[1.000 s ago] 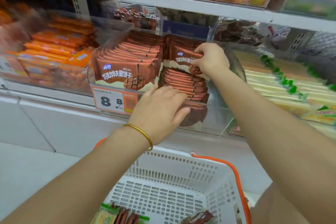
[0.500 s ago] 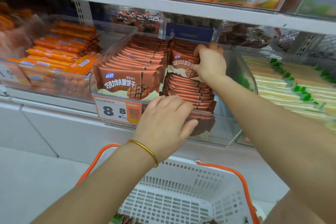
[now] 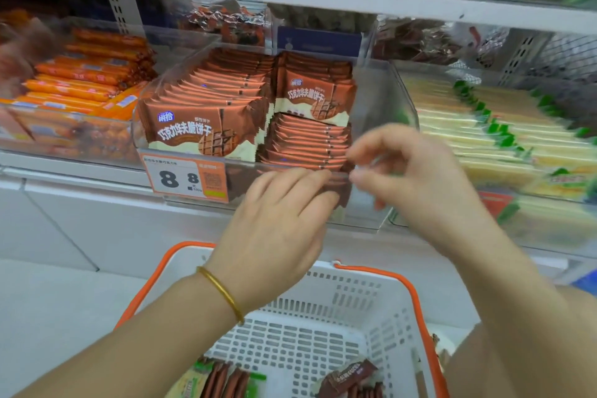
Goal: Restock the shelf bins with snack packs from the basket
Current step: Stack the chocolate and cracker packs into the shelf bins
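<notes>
I find the clear bin (image 3: 376, 97) short-filled at its right front, and the basket (image 3: 355, 300) is below it. My left hand (image 3: 277, 223) grips the stack of brown packs (image 3: 337, 186) at the bin's lip. My right hand (image 3: 416, 177) is blurred, so I cannot tell its grip. I advise seating the stack upright, labels forward.

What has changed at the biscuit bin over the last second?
The right hand left the upright pack at the back of the clear bin and came down and forward to the brown biscuit packs that the left hand holds at the bin's front; blur hides whether it grips them. The left hand and basket stayed put.
</notes>
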### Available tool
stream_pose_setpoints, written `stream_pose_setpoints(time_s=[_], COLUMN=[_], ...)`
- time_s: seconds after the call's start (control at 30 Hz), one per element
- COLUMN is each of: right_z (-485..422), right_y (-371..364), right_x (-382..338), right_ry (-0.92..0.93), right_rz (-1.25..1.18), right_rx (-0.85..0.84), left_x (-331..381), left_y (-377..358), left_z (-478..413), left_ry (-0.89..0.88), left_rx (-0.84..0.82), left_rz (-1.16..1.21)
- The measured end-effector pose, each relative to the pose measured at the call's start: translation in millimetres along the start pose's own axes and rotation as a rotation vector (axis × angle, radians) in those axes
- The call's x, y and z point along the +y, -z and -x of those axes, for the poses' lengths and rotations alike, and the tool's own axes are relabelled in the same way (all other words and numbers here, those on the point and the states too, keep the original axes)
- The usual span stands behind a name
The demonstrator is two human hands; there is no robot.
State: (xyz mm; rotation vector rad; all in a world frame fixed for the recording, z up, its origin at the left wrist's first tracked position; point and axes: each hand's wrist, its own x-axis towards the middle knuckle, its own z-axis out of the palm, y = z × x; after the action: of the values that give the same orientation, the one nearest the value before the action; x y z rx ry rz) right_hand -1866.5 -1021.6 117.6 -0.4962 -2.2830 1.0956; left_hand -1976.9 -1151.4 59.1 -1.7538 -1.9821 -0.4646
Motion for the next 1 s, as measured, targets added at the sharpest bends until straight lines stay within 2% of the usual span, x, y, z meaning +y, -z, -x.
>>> stream_pose_setpoints(time_s=[0.07, 0.13, 0.33, 0.47, 0.57, 0.67, 0.83, 0.93, 1.0], right_z=[28, 38, 59, 107, 142, 175, 180, 161, 139], right_y=[-4, -12, -73, -124, -151, -158, -159, -154, -145], right_x=[15, 42, 187, 267, 294, 307, 295, 273, 251], right_ry=[-0.148, -0.284, -0.582, -0.496, -0.393, -0.332, -0.204, -0.322, -0.522], right_rz=[-0.141, -0.145, 0.370, 0.699, 0.763, 0.874, 1.093, 0.971, 0.686], right_rx=[-0.109, -0.210, -0.686, -1.099, -1.272, -1.283, -1.120, -0.907, -0.668], left_x=[6, 9, 20, 29, 30, 28, 26, 28, 31], left_y=[-3, -8, -33, -48, -54, -59, -62, -60, -58], left_z=[9, 15, 34, 37, 37, 38, 41, 41, 41], left_ry=[-0.034, -0.063, -0.161, -0.200, -0.226, -0.210, -0.206, -0.203, -0.193], left_rx=[-0.040, -0.125, -0.569, -0.869, -0.913, -0.946, -1.007, -1.018, -1.025], left_rz=[-0.049, -0.078, -0.105, -0.169, -0.122, -0.102, -0.104, -0.104, -0.077])
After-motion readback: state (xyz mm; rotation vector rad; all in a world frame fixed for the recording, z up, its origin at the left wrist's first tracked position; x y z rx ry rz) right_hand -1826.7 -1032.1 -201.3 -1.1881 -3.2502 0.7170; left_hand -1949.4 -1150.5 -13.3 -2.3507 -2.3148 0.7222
